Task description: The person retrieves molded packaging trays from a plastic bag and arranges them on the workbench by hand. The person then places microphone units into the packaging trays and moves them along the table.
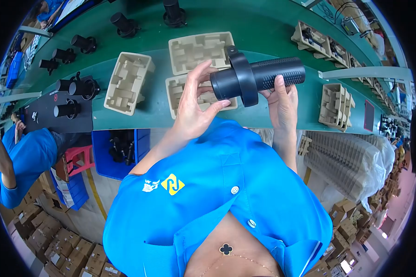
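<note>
A black cylindrical tube [279,74] with a ribbed right part and a wide collar [245,78] is held in the air, lying almost level above the bench. My left hand [194,104] grips its smooth left end, thumb below and fingers above and behind. On the ribbed right part rests the thumb of my right hand [284,106], whose fingers pass behind the tube and are partly hidden. Behind it are two beige moulded trays, an upper tray [201,51] and a lower tray [176,94] partly covered by my left hand.
Another beige tray [128,83] lies to the left, stacked trays [336,107] to the right. Several similar black tubes [125,24] stand along the green bench [162,122]. Under it is a blue bin [101,161] with black parts. A co-worker's blue sleeve [30,152] shows at left.
</note>
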Tool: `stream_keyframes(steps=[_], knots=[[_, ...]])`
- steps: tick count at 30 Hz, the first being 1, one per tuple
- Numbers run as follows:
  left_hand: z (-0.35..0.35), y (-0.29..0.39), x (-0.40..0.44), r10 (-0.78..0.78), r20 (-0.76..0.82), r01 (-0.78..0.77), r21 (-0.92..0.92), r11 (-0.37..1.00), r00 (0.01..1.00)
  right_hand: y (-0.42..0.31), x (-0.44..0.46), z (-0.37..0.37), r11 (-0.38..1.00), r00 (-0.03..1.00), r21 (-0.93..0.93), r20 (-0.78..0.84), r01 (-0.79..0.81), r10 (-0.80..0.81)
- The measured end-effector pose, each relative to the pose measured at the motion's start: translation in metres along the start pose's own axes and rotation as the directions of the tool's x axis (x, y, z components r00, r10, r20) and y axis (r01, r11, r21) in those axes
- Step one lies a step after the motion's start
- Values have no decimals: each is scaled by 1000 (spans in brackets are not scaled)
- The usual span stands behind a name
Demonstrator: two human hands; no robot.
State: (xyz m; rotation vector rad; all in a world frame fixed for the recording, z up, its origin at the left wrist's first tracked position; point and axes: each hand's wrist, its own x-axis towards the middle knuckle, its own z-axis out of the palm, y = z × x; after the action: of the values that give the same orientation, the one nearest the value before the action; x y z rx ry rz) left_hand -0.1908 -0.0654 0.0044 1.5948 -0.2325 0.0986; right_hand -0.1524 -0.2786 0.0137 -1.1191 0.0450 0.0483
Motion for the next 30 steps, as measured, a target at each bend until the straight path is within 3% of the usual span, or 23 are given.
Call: stream_keyframes(steps=[5,10,14,15,18,19,20,21,22,23,25,27,28,30], knots=[[0,0,3,9,-30,-7,62,998,999,-2,3,6,998,1000,62,-9,-4,5],[-1,2,8,-63,-21,62,-40,997,998,2,8,3,992,993,61,-21,-112,114],[0,8,14,-183,-66,170,-169,971,981,11,10,15,975,966,115,-157,-188,205],[4,2,13,-167,-147,144,-154,978,975,13,10,19,970,962,130,-158,-204,224],[4,-18,15,83,-192,-59,128,990,978,17,4,27,971,945,126,-235,-202,227],[9,-17,14,-109,-222,78,-148,986,969,22,4,25,972,955,138,-201,-191,217],[5,-16,19,-89,-203,74,-79,994,975,22,7,30,981,973,111,-155,-158,174],[9,-38,21,43,-234,-53,-33,998,971,18,7,30,976,983,124,-17,-178,181],[8,-36,23,38,-234,-59,-83,995,972,28,11,26,984,991,132,-46,-120,127],[3,-15,23,-10,-265,28,67,997,964,26,14,30,988,990,107,-73,-109,117],[-9,10,32,-259,-184,228,-173,958,948,20,16,31,997,994,59,-95,-53,59],[-18,-18,41,86,-327,-25,185,982,941,22,19,24,999,990,41,-142,9,-3],[-21,14,40,113,-342,-45,201,979,933,9,13,21,998,982,22,-180,56,-51],[-31,35,57,191,-377,-156,123,980,906,11,30,-27,942,946,-245,-173,228,-274]])
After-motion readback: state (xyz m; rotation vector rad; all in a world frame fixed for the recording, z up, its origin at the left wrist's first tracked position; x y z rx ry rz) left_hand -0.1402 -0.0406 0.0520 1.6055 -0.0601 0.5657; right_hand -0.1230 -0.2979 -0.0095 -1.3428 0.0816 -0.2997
